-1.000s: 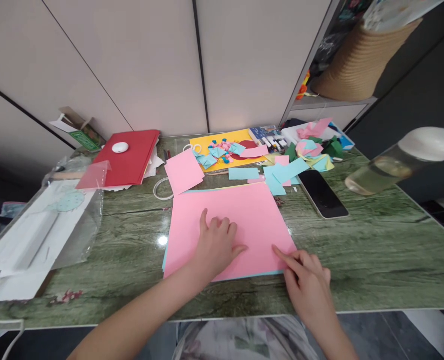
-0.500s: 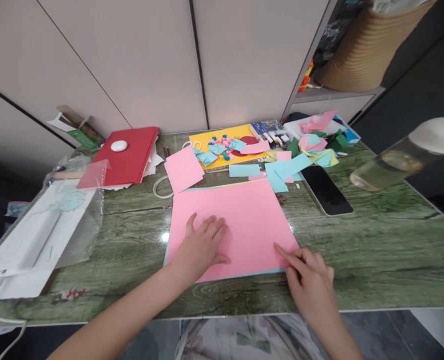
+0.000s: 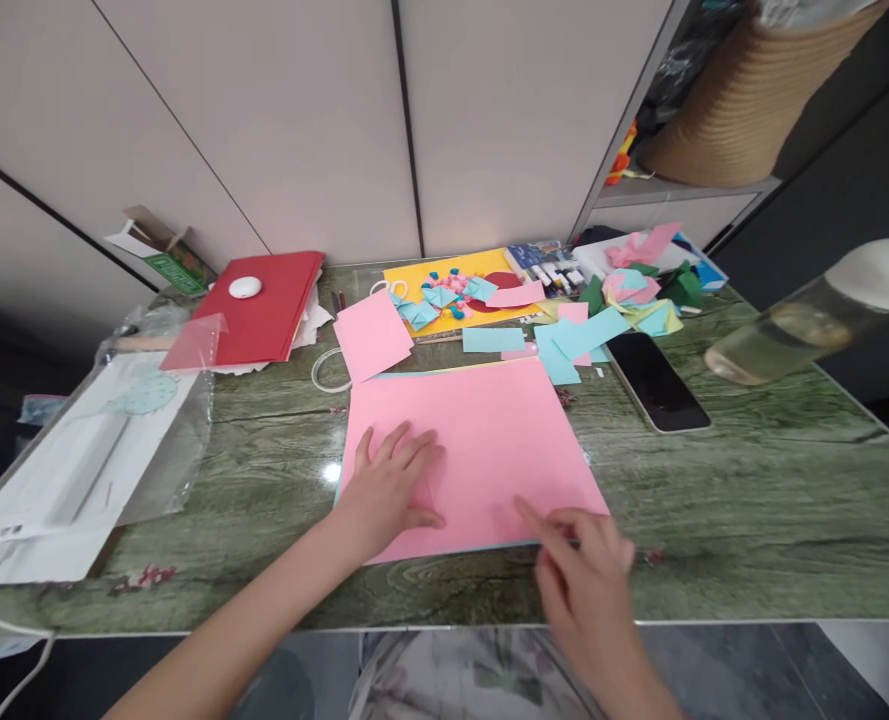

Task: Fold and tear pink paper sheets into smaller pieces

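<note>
A large pink paper sheet [image 3: 481, 430] lies on the table in front of me. A thin blue edge and a yellow edge show beneath it. On its left part rests my left hand [image 3: 388, 490], palm down with fingers spread. My right hand [image 3: 583, 570] is at the sheet's lower right edge. Its index finger stretches over the paper, the thumb stands apart near the edge, and the other fingers curl slightly. Nothing shows in its grasp. Small pink squares [image 3: 373, 335] lie at the sheet's top left corner.
Behind the sheet are blue paper strips [image 3: 493, 340], a yellow sheet [image 3: 414, 275] with folded pieces, and white tape [image 3: 328, 372]. A phone [image 3: 658, 380] and a bottle [image 3: 774, 340] stand to the right. A red folder [image 3: 264, 320] and a plastic sleeve [image 3: 181, 470] lie left.
My right hand has slid left along the sheet's lower edge, its index finger moving farther in from the corner. My left hand has shifted slightly left, still flat on the paper.
</note>
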The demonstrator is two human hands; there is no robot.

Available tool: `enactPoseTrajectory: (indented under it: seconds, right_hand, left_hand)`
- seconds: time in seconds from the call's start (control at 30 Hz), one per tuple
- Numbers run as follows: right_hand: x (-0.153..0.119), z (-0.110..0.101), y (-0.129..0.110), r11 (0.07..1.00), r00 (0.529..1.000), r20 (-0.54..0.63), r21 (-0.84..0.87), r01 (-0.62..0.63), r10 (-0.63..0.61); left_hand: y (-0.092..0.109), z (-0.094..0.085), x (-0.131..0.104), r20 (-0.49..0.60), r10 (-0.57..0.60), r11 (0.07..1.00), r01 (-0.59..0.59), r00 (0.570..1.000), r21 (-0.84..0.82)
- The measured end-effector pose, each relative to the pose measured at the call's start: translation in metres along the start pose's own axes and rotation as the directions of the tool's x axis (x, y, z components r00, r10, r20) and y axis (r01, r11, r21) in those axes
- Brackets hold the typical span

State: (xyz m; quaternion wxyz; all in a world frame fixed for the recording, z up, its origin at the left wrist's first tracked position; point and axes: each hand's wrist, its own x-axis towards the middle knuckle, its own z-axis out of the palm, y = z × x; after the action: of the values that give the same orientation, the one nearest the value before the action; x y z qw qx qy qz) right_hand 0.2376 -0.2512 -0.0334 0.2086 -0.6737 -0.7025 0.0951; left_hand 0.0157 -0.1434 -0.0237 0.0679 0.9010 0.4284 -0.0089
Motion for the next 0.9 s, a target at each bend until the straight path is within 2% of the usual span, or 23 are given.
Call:
enactPoseTrajectory:
  seconds: [0.1,0.17,0.23,0.43,0.77,0.9]
  right_hand:
    - [0.005,0.01,-0.03,0.985,0.983,0.148,0.148,0.086,-0.108]
    - [0.008,0.014,-0.04,0.983,0.979,0.179,0.172,0.065,-0.096]
    - [0.011,0.013,-0.039,0.986,0.981,0.186,0.163,0.025,-0.055]
    - [0.014,-0.001,-0.007,0.995,0.983,0.183,0.09,-0.049,0.031]
    - [0.007,-0.005,0.045,0.982,0.982,0.041,-0.061,-0.181,0.184]
    - [0.005,-0.006,0.057,0.976,0.98,-0.006,-0.097,-0.197,0.197]
  left_hand:
    - [0.002,-0.002,0.002,0.003,-0.017,1.0,0.017,1.0,0.001]
    - [0.003,-0.004,0.003,0.012,-0.024,1.0,0.025,1.0,-0.003]
    - [0.003,-0.004,0.004,0.027,-0.029,0.999,0.029,0.999,-0.014]
    - [0.002,-0.003,0.004,0.048,-0.045,0.998,0.047,0.998,-0.042]
    - [0.002,-0.002,0.005,0.085,-0.061,0.997,0.066,0.994,-0.051]
    - [0.002,-0.006,0.004,0.095,-0.052,0.997,0.057,0.994,-0.053]
